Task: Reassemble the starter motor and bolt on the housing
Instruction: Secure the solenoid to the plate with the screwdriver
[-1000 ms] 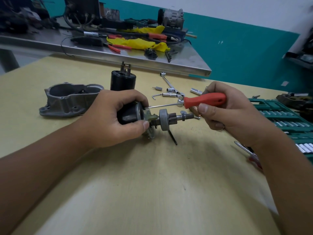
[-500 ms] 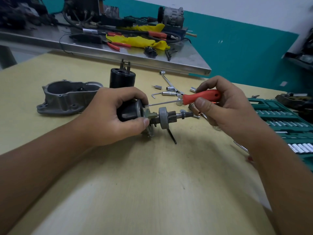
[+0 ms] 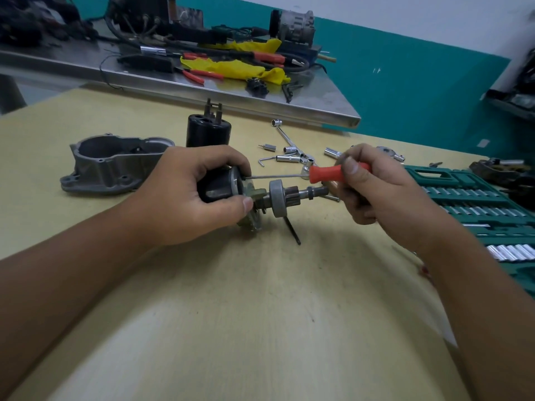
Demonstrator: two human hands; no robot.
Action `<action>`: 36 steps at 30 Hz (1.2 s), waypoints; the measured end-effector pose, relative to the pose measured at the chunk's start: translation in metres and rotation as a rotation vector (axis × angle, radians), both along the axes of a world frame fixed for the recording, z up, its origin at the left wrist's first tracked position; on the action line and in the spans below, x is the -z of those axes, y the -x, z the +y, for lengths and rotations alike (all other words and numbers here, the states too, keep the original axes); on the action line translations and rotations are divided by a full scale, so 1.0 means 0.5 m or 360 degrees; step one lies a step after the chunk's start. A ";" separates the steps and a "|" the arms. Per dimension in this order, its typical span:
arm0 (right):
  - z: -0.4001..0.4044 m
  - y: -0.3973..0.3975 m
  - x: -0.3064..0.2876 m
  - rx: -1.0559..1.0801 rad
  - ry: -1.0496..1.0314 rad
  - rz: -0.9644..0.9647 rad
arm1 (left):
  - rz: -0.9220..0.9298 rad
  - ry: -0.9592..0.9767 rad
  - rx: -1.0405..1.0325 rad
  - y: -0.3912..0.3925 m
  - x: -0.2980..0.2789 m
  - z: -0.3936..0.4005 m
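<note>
The left hand (image 3: 185,198) was wrapped round the black motor (image 3: 220,188), thumb below and fingers over the top, holding it on its side just above the table (image 3: 260,328) with the shaft (image 3: 304,195) pointing away from the hand toward the right. On that shaft, outward from the motor, sat a grey disc (image 3: 278,198), then a small pinion and a nut. The right hand (image 3: 373,189), beyond the shaft's end, pinched the red handle of a screwdriver (image 3: 333,174) between thumb and fingers; the thin blade ran level above the shaft and its tip met the motor's end face, just beside the left fingertips. Whether the tip sat in a screw head could not be told. The housing (image 3: 113,166) — a grey casting, open side up — lay on the table behind and to the left of the motor, apart from it and untouched. A black cylinder (image 3: 208,134) with terminals on top stood upright directly behind the motor. Loose sockets (image 3: 289,158) and a wrench lay behind the shaft, and a green socket case (image 3: 474,204) lay open past the right hand. A dark strip (image 3: 292,230) rested on the table below the disc. A steel bench (image 3: 260,94) with yellow cloth and pliers stood farther back.
</note>
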State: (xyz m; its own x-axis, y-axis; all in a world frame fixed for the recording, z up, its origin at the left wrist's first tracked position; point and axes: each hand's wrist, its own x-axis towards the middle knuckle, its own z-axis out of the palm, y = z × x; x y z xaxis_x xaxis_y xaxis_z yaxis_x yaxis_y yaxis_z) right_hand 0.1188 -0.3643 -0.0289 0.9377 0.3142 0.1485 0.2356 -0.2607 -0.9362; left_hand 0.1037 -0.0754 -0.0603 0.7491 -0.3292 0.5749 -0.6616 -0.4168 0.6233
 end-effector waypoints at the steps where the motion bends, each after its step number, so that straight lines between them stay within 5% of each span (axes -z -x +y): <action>1: -0.002 0.000 -0.001 -0.0044 -0.0087 0.0039 | -0.0008 -0.0012 0.0006 0.001 0.000 -0.001; 10: -0.002 -0.003 -0.001 0.0051 0.0119 -0.0025 | -0.0035 -0.0024 0.0006 0.005 -0.001 -0.004; 15: -0.016 -0.012 0.006 -0.0179 -0.0181 0.0085 | -0.0031 -0.0030 -0.0008 0.003 0.000 -0.004; 36: -0.004 0.000 -0.004 -0.0096 -0.0131 -0.0017 | -0.0085 -0.0038 0.0037 0.002 0.003 -0.001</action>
State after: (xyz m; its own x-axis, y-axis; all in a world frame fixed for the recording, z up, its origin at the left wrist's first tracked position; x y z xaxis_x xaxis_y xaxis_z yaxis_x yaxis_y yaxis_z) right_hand 0.1188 -0.3663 -0.0270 0.9157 0.3563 0.1860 0.2586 -0.1678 -0.9513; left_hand 0.1029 -0.0760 -0.0615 0.7096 -0.3604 0.6055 -0.7033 -0.4153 0.5770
